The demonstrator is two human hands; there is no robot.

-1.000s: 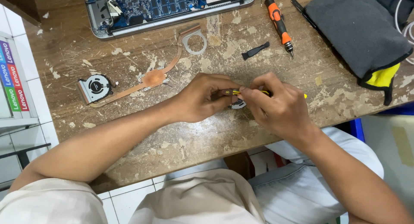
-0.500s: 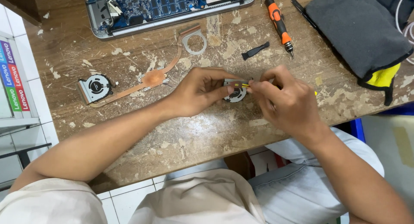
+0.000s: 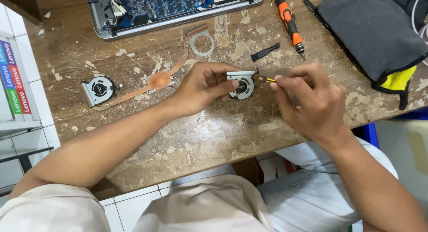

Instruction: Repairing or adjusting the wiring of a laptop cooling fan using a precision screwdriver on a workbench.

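Now, left hand [image 3: 203, 87]: I grip the fan [image 3: 240, 84], flat on the table [image 3: 200, 138].
Right hand [image 3: 312, 100]: pinches a small tool [image 3: 265, 79], its long axis level, tip at the fan's right edge.

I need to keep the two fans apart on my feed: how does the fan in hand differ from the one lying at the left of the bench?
The held fan is pinched by the left hand, with the right hand bringing a small tool to its edge; the left fan lies untouched. The held fan is loose on its own; the left fan sits at the end of a copper heat pipe. Both are small, flat, grey fans with dark round rotors.
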